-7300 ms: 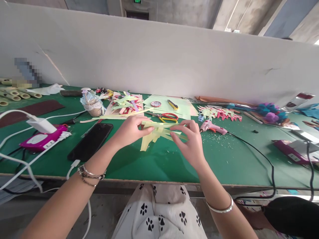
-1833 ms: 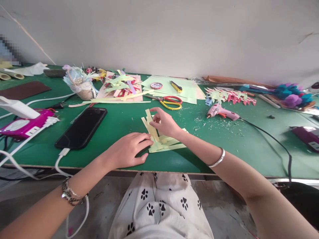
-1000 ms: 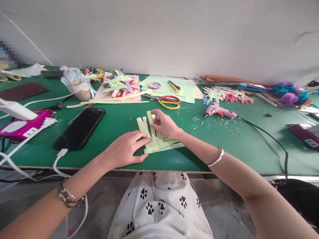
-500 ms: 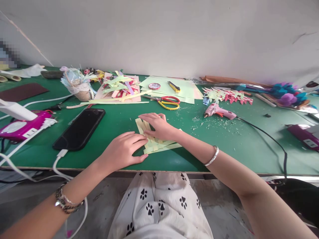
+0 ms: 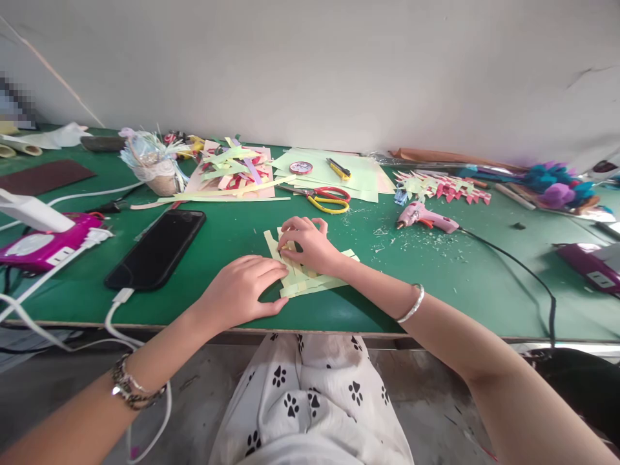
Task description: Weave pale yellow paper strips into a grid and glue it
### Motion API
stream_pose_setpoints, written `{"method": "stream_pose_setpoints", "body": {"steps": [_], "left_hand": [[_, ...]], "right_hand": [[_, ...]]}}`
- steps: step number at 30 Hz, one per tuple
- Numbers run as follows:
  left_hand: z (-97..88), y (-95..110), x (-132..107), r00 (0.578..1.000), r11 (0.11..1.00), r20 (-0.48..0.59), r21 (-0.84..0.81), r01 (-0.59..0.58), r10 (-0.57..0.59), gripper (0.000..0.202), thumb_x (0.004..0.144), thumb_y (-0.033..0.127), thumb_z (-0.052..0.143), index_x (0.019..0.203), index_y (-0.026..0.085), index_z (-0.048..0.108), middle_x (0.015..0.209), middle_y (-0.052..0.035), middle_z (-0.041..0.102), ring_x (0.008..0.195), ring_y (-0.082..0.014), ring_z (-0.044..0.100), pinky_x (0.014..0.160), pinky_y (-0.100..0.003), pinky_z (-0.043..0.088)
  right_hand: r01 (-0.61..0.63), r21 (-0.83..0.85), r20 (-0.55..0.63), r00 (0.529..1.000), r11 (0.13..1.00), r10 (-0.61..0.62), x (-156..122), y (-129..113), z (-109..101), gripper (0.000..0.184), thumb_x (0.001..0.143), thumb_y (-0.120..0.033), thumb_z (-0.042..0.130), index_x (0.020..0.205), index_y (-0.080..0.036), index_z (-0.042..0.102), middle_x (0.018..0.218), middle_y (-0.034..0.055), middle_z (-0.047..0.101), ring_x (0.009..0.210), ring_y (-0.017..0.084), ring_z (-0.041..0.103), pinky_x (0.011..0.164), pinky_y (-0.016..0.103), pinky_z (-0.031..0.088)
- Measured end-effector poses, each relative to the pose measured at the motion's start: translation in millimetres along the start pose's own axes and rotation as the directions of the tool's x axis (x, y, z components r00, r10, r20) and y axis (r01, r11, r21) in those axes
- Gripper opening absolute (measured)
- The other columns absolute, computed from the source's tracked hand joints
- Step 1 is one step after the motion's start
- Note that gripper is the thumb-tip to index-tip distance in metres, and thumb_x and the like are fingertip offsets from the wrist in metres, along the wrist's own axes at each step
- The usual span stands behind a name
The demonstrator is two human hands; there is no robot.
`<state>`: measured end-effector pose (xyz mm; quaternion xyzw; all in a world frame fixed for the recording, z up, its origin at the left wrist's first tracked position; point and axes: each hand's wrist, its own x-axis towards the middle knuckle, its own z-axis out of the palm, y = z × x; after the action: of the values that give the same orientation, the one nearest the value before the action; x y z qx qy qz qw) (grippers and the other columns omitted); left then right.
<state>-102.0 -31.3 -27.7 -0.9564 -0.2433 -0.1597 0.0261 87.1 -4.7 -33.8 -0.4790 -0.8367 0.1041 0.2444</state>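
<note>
Pale green and yellow paper strips (image 5: 306, 284), laid across one another as a woven piece, lie on the green table in front of me. My left hand (image 5: 247, 284) rests open at the piece's left edge, its fingertips and thumb touching the strips. Over the upper part, my right hand (image 5: 310, 245) has curled fingers, with thumb and forefinger pinched on a paper strip. That hand and wrist cover part of the weave.
Scissors (image 5: 329, 200), a cutter knife (image 5: 338, 169) and green paper sheets (image 5: 300, 155) lie behind the strips. A black phone (image 5: 157, 248) charges at left. Right stands a pink glue gun (image 5: 426, 216) with its cord, amid glue bits. A purple power strip (image 5: 53, 242) sits far left.
My right hand's fingers, stretched flatter over the strips before, are now drawn in and bent into a pinch. My left hand stays in nearly the same place.
</note>
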Motion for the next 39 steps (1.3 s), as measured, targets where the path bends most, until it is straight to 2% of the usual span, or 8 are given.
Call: {"method": "stream_pose_setpoints", "body": {"steps": [3,6,14,22,30,33,36,39], "left_hand": [[-0.2,0.1,0.0,1.000,1.000,0.003,-0.002,-0.005,0.005,0.030,0.081,0.037,0.050,0.100,0.016,0.062,0.104,-0.0065,0.066,0.094,-0.0215,0.061,0.084,-0.036,0.047],[-0.8,1.3,-0.2,1.000,1.000,0.019,0.000,-0.001,0.001,0.032,0.081,0.038,0.049,0.102,0.016,0.061,0.104,-0.0076,0.065,0.095,-0.0221,0.060,0.083,-0.036,0.048],[-1.3,-0.3,2.6,0.996,1.000,0.092,0.005,-0.002,0.001,0.041,0.080,0.038,0.050,0.113,0.015,0.058,0.122,-0.0107,0.057,0.105,-0.0253,0.055,0.087,-0.039,0.047],[-2.4,-0.5,3.7,0.996,1.000,0.088,-0.020,0.003,-0.001,0.036,0.080,0.036,0.050,0.109,0.016,0.058,0.113,-0.0097,0.060,0.102,-0.0246,0.054,0.086,-0.039,0.046],[-1.6,-3.1,3.7,0.991,0.995,0.120,-0.072,0.068,-0.059,0.043,0.078,0.042,0.054,0.113,0.017,0.056,0.111,-0.0103,0.055,0.100,-0.0259,0.051,0.086,-0.040,0.044],[0.0,-5.4,5.4,0.987,0.991,0.143,-0.100,0.093,-0.078,0.044,0.078,0.045,0.054,0.114,0.018,0.055,0.114,-0.0099,0.052,0.102,-0.0259,0.049,0.086,-0.039,0.044],[1.9,-8.4,10.7,0.984,0.990,0.157,-0.099,0.100,-0.083,0.043,0.080,0.048,0.051,0.111,0.018,0.055,0.115,-0.0104,0.051,0.103,-0.0259,0.048,0.085,-0.039,0.044],[4.1,-13.3,20.3,0.986,0.994,0.149,-0.066,0.087,-0.076,0.045,0.082,0.051,0.048,0.110,0.018,0.056,0.115,-0.0111,0.051,0.105,-0.0269,0.048,0.087,-0.041,0.043]], "right_hand": [[-0.042,0.115,0.013,0.999,0.992,0.040,-0.1,-0.4,-1.3,0.005,0.079,-0.019,0.051,0.081,-0.020,0.056,0.093,-0.0002,0.058,0.087,0.015,0.051,0.083,0.036,0.021],[-0.120,0.226,0.048,0.993,0.967,0.112,-1.1,1.5,-2.2,0.015,0.078,-0.019,0.050,0.093,-0.020,0.050,0.078,-0.0051,0.055,0.071,0.010,0.052,0.078,0.033,0.022],[-0.214,0.333,0.011,0.975,0.918,0.223,-3.5,9.9,-5.2,0.031,0.074,-0.024,0.054,0.103,-0.021,0.044,0.075,-0.0057,0.054,0.065,0.010,0.051,0.077,0.032,0.031],[-0.223,0.596,0.063,0.971,0.771,0.232,-1.4,14.1,-4.0,0.039,0.071,-0.022,0.053,0.109,-0.018,0.042,0.068,-0.0061,0.046,0.057,0.009,0.042,0.058,0.025,0.038],[-0.232,0.428,0.034,0.970,0.874,0.241,-3.2,15.2,-0.9,0.040,0.072,-0.019,0.052,0.111,-0.019,0.041,0.079,-0.0034,0.054,0.067,0.010,0.053,0.072,0.031,0.038],[-0.216,0.345,-0.027,0.971,0.914,0.239,-4.5,11.9,-6.7,0.037,0.075,-0.020,0.050,0.112,-0.019,0.042,0.085,-0.0014,0.055,0.072,0.012,0.054,0.078,0.034,0.035],[-0.139,0.242,-0.076,0.984,0.960,0.161,-7.4,9.0,-16.9,0.028,0.079,-0.021,0.046,0.107,-0.019,0.047,0.090,0.0014,0.055,0.079,0.014,0.054,0.081,0.036,0.032],[-0.063,0.144,-0.059,0.996,0.988,0.072,-13.7,7.7,-28.2,0.021,0.081,-0.023,0.045,0.101,-0.021,0.053,0.096,0.0034,0.055,0.083,0.016,0.053,0.083,0.037,0.029]]}}
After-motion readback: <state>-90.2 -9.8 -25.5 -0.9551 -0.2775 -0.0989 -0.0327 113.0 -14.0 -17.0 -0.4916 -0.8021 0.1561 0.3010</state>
